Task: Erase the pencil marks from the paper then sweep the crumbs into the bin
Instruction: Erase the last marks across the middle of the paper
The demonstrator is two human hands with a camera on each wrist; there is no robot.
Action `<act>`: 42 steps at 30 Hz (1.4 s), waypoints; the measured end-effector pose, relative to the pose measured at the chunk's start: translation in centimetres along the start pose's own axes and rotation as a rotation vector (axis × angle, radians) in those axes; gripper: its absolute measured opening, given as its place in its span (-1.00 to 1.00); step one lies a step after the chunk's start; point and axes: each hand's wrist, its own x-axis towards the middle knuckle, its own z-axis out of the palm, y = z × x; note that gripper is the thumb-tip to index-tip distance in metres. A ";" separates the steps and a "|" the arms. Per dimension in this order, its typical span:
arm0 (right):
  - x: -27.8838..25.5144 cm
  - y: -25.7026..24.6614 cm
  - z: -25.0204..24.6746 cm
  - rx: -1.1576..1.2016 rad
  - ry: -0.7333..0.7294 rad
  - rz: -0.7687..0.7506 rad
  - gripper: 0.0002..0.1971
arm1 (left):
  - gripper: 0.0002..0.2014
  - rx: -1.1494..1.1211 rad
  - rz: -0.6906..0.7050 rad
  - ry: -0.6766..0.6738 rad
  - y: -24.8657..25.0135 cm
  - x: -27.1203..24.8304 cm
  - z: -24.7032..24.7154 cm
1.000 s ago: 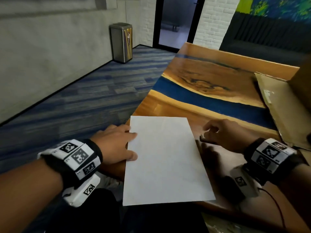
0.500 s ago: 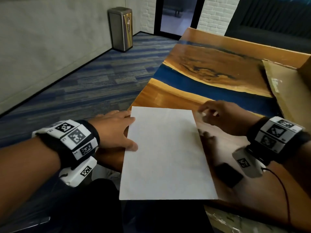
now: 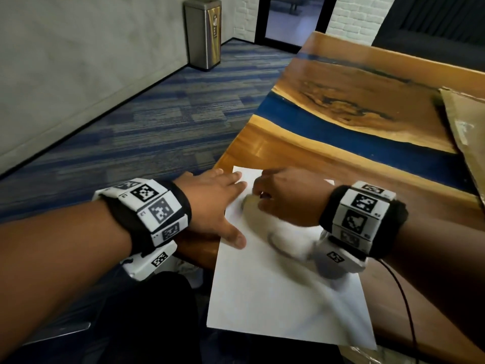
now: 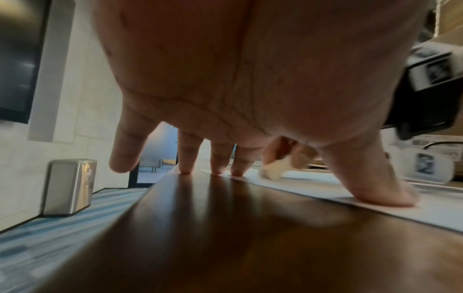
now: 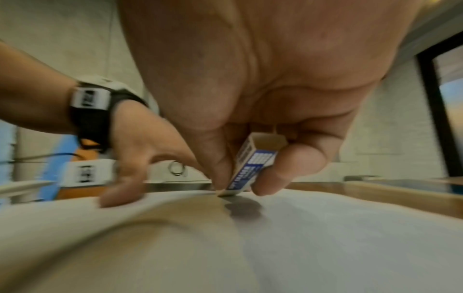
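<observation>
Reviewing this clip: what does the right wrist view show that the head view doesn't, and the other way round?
Only the right wrist view shows the eraser in its blue-and-white sleeve, pinched by the right hand, tip on the paper. Only the head view shows the bin by the wall, the cardboard, and the whole sheet overhanging the table edge. Both show the left hand pressing the paper's edge.

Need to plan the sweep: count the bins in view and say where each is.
1. A steel bin stands on the carpet by the wall, far left of the table, well away from the paper. Others may be out of view.
</observation>
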 end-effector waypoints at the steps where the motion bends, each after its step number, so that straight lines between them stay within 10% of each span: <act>1: -0.3 -0.5 0.1 0.012 -0.017 -0.068 -0.76 | 0.27 -0.002 0.003 0.001 0.0 0.0 -0.1; 7: 1.3 2.0 -0.4 -0.047 0.043 0.135 -0.74 | 0.32 0.048 0.005 -0.028 0.1 0.1 -0.3; 12: -1.0 -0.7 0.2 0.020 -0.046 -0.217 -0.73 | 0.38 0.047 0.003 -0.054 0.2 0.1 -0.4; 16: -1.0 2.6 -0.2 -0.078 0.020 0.051 -0.71 | 0.40 0.070 -0.013 -0.052 0.5 0.1 -0.3; 20: -4.0 -1.3 0.9 0.019 -0.062 -0.299 -0.71 | 0.41 0.070 -0.013 -0.058 0.5 0.2 -0.3; 25: -2.1 2.0 0.3 -0.114 0.032 0.035 -0.73 | 0.32 0.086 -0.015 -0.081 0.7 0.1 -0.5; 29: -4.1 -2.4 1.4 -0.032 -0.063 -0.261 -0.73 | 0.32 0.083 -0.018 -0.097 0.9 0.0 -0.7; 34: -2.2 2.8 -0.1 -0.134 0.006 0.135 -0.73 | 0.30 0.115 -0.022 -0.097 0.8 0.1 -0.6; 39: -4.2 -1.9 0.6 -0.014 -0.088 -0.129 -0.75 | 0.26 0.104 -0.005 -0.121 0.7 0.0 -0.8; 42: -3.7 2.8 -0.3 -0.051 -0.065 0.095 -0.76 | 0.24 0.103 -0.009 -0.136 0.2 -0.1 -0.8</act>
